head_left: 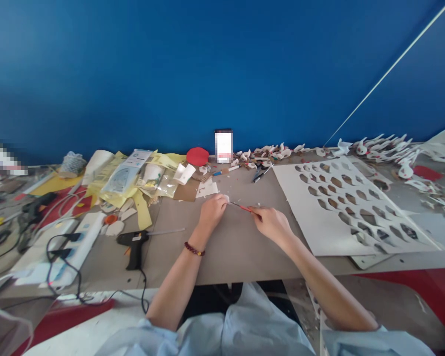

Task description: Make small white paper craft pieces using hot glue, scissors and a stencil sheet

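Above the middle of the worktable, my left hand (pixel 213 210) is closed in a pinch on a small white piece (pixel 227 199), mostly hidden by the fingers. My right hand (pixel 271 221) grips a thin tool with a red handle (pixel 246 208); its slim metal end points left and reaches the white piece. Whether that end is a blade or a plain shaft I cannot tell. Just behind my left hand lie white paper scraps (pixel 206 188) and a brown card (pixel 186 192).
A glue gun (pixel 135 244) lies left, beside a power strip (pixel 83 242) with cables. Plastic packets (pixel 128 173) are heaped behind it. A lit phone (pixel 223 146) stands against the blue wall. A white sheet with cut-out holes (pixel 300 217) covers the right side.
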`<state>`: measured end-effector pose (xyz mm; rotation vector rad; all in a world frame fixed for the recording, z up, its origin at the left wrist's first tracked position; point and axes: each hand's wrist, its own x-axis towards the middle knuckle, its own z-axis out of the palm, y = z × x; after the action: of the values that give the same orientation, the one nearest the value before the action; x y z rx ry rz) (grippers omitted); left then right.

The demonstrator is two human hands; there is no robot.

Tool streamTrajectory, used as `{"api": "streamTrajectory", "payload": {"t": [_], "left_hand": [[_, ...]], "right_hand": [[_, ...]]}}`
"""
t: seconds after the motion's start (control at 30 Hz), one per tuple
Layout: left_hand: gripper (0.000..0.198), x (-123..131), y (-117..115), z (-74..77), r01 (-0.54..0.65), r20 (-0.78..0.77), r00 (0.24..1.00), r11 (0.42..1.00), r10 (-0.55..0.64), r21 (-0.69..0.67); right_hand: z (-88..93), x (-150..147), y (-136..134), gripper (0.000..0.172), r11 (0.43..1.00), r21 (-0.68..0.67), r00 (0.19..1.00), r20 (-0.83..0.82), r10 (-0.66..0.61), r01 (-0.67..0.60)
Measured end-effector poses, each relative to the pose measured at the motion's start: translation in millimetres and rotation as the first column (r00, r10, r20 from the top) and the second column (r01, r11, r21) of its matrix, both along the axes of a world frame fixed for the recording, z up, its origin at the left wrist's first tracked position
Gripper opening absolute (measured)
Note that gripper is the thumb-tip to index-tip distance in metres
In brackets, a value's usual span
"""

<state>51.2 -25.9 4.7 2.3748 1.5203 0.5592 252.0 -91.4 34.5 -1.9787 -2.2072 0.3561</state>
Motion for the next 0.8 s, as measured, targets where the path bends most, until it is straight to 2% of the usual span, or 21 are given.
{"api": "streamTrajectory", "payload": {"t": [0.8], "left_hand": [[0.019, 2, -3, 2.5, -0.006, 0.005, 1.0, 1.0, 0.006, 0.006]], "right_hand": [[-11.8, 0, -1, 0.038, 1.0, -0.001, 1.0, -0.002, 0.011, -0.011]]}}
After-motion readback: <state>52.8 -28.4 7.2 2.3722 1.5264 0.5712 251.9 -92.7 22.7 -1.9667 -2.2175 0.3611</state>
